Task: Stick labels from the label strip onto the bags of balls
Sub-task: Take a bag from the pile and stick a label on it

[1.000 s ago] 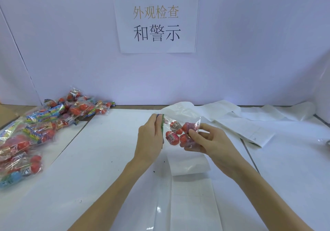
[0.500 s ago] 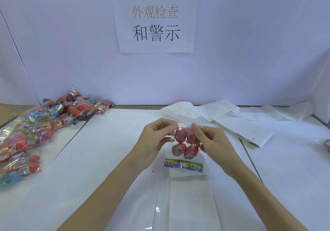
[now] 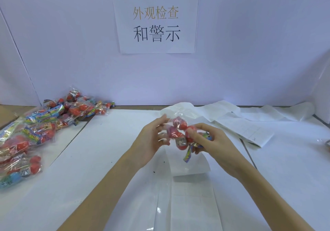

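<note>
A clear bag of red balls [image 3: 178, 132] with a colourful header card hangs above the table's middle, held between both hands. My left hand [image 3: 151, 139] holds its left side with fingers spread on the plastic. My right hand [image 3: 209, 141] grips the right side, fingers curled over the card end. The white label strip [image 3: 189, 166] lies on the table just below the bag and runs toward me; more of it trails to the back right.
A pile of several bags of balls [image 3: 35, 129] lies at the left. Folded strip paper [image 3: 250, 129] covers the back right. A white wall with a printed sign [image 3: 155, 18] stands behind. Another bag's edge [image 3: 325, 142] shows at the far right.
The bag has been turned in my hands: its colourful header card, hanging flat at the bottom half a second ago, now points down and right under my right fingers. The hands stayed in place.
</note>
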Demonstrator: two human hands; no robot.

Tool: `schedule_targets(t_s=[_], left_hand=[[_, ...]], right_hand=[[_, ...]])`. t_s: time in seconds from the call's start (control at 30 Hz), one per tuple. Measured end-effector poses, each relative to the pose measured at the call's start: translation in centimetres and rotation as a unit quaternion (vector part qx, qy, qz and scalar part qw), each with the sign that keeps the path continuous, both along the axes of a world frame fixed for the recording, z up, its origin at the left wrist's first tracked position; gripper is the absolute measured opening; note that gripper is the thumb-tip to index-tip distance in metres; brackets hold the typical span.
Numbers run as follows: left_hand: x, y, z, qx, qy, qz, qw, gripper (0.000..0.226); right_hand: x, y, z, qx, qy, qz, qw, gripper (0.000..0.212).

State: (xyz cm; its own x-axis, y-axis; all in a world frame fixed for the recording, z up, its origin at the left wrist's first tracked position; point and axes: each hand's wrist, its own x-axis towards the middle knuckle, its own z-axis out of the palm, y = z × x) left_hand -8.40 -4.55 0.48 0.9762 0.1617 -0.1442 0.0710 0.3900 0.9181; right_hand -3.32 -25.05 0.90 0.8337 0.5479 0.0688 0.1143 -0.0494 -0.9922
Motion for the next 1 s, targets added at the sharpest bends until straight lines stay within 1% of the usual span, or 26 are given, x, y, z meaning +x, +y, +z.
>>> schedule_targets(t_s=[0.03,0.07,0.13,0.2,0.3,0.33,0.4,0.47,0.5,0.67,0.7,0.77,0.83,0.87,0.9,1.0], left_hand=[[0.1,-0.2,0.0,0.042,0.018,-0.008,0.999,0.04],[0.1,-0.3,-0.2,0.078,0.027,-0.011,0.997,0.044],[0.0,-0.3,-0.6,0.113,0.012,0.002,0.993,0.038],[-0.1,-0.2,-0.7,0.127,-0.015,0.035,0.991,0.03],[0.2,-0.3,-0.7,0.171,-0.036,0.101,0.979,0.023],[0.2,-0.5,-0.8,0.175,-0.039,0.119,0.977,0.023],[0.3,-0.6,-1.0,0.162,-0.041,0.15,0.974,0.024],[0.4,-0.2,-1.1,0.15,-0.043,0.162,0.974,0.026],[0.4,0.1,-1.1,0.147,-0.042,0.16,0.975,0.026],[0.4,0.8,-1.1,0.124,-0.018,0.079,0.989,0.021],[0.4,0.6,-1.0,0.125,-0.015,0.067,0.99,0.025],[0.3,0.2,-0.8,0.148,-0.001,0.046,0.988,0.04],[0.1,0.0,-0.8,0.195,0.001,0.006,0.981,0.049],[0.0,-0.1,-0.8,0.201,-0.008,-0.022,0.979,0.049],[-0.1,-0.1,-0.8,0.187,-0.019,-0.049,0.981,0.046],[-0.4,0.0,-0.7,0.158,-0.044,-0.13,0.978,0.04]], right_hand=[[0.1,-0.1,-0.1,-0.008,-0.007,0.004,1.0,0.034],[0.1,-0.1,-0.2,-0.016,-0.004,0.007,1.0,0.04],[0.2,-0.2,-0.3,-0.044,0.0,-0.008,0.999,0.05],[0.4,-0.2,-0.5,-0.073,-0.027,-0.033,0.996,0.055],[0.6,-0.2,-0.6,-0.09,-0.062,-0.048,0.993,0.046],[0.5,-0.1,-0.5,-0.08,-0.053,-0.045,0.994,0.043],[0.2,0.2,-0.5,-0.039,-0.006,-0.014,0.999,0.035],[0.1,0.5,-0.7,-0.002,0.04,0.019,0.999,0.032],[0.1,0.5,-0.7,0.008,0.049,0.018,0.999,0.03],[0.4,0.1,-0.7,0.036,0.044,-0.059,0.997,0.021],[0.5,0.0,-0.7,0.031,0.031,-0.068,0.997,0.019],[0.6,-0.1,-0.9,0.013,-0.019,-0.081,0.996,0.017],[0.6,0.0,-0.8,-0.002,-0.075,-0.09,0.993,0.024],[0.6,0.0,-0.7,-0.002,-0.093,-0.093,0.991,0.028],[0.7,0.0,-0.7,0.003,-0.106,-0.097,0.99,0.03],[1.0,-0.1,-0.9,0.013,-0.127,-0.118,0.985,0.029]])
